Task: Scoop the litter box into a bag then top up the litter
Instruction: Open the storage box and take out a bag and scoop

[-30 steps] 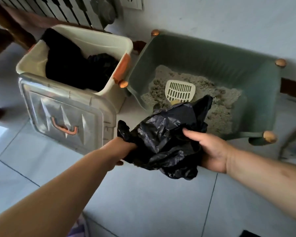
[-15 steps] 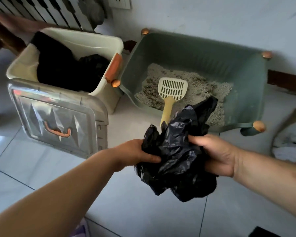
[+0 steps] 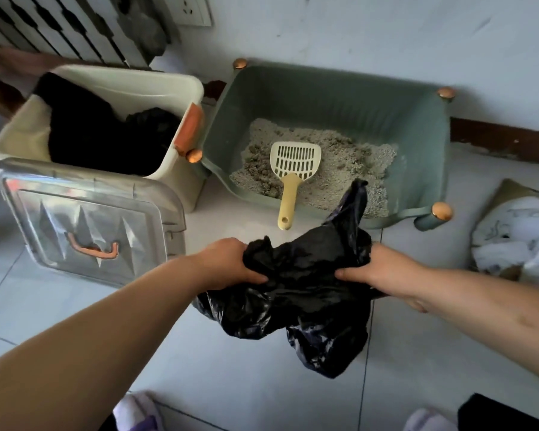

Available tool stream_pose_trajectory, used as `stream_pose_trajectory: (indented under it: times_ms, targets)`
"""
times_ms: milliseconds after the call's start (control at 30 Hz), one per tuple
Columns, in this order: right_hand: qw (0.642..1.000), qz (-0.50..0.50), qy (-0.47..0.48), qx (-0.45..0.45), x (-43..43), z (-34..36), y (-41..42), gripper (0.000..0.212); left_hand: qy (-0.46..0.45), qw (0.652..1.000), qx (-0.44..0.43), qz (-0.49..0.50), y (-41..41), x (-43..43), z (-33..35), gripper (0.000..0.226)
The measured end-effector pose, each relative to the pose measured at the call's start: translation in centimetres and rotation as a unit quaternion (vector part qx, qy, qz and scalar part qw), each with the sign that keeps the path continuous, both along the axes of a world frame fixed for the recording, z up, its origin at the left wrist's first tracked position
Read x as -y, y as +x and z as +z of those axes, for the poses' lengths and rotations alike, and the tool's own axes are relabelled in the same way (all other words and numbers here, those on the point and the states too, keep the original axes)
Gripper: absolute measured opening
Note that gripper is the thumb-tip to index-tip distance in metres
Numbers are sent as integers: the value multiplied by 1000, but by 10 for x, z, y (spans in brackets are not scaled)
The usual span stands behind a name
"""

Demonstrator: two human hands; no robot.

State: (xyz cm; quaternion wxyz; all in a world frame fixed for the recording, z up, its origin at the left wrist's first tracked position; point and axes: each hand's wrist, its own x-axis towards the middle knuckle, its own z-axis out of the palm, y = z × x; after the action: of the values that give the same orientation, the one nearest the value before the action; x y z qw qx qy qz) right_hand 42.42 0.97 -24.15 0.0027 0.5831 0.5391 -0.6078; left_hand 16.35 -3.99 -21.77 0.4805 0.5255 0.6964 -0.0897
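Two hands, left hand (image 3: 227,264) and right hand (image 3: 383,270), each clench the crumpled black plastic bag (image 3: 302,293) at frame centre, below the green plastic litter box (image 3: 333,101) whose grey litter (image 3: 349,169) carries a cream slotted scoop (image 3: 293,172).

The room around me is dim and bluish, lit softly from my left, where the floor tiles (image 3: 0,275) catch a pale sheen. The clear lid (image 3: 91,225) shows faint glare on its ridges. Shadows are soft. The black bag (image 3: 305,293) loses detail in its folds. Straight lines bow toward the edges, and my forearms look stretched.
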Motion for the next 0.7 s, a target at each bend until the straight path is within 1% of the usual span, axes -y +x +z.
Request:
stream_pose_trajectory:
  times_ms: [33,67,100,133,167,200,233,267,300,333,367,400,467,500,533,567,600,633,667,700]
  targets:
    - [997,16,39,59,-1,0,1,66,22,999,-42,-12,2,-1,-2,42]
    - [986,27,99,131,0,4,1,80,40,998,-44,4,4,-2,-2,39]
    - [966,38,189,170,2,9,2,89,56,998,-23,32,6,-3,-2,35]
    - [937,56,309,154,5,14,1,87,65,996,3,60,7,-4,-1,32]
    - [896,86,425,95,8,21,-2,76,71,993,29,85,8,-4,0,28]
    - [866,132,481,32,12,31,-6,63,74,989,57,112,9,-5,2,25]
    - [865,191,463,-12,14,37,-10,51,75,983,87,146,10,-4,4,24]
    - [886,251,390,-22,16,43,-15,44,77,971,122,191,12,-4,5,25]
    - [901,314,300,-1,20,43,-19,37,81,950,161,254,13,-4,7,25]
    - [894,377,239,34,22,41,-22,29,84,918,202,331,14,-6,8,25]
    - [880,423,208,50,26,41,-23,22,78,877,236,412,13,-8,9,23]
    - [867,458,185,61,28,40,-23,26,65,829,264,489,11,-11,10,21]
    - [843,512,131,102,33,43,-23,45,19,740,300,602,6,-15,11,22]
    - [834,527,106,122,33,43,-21,50,-1,714,306,630,3,-15,11,26]
    - [838,523,87,130,33,44,-20,52,-11,701,308,643,2,-14,12,29]
    - [854,499,80,123,32,42,-19,57,-15,699,306,646,0,-12,12,30]
    - [881,450,104,101,31,42,-18,61,-16,708,307,636,0,-9,12,30]
    - [905,388,157,79,28,41,-18,64,-14,722,306,620,0,-7,12,30]
    - [918,322,224,59,27,39,-18,64,-12,743,303,597,1,-4,13,31]
    - [920,266,284,46,25,39,-21,64,-10,768,296,568,2,-2,13,32]
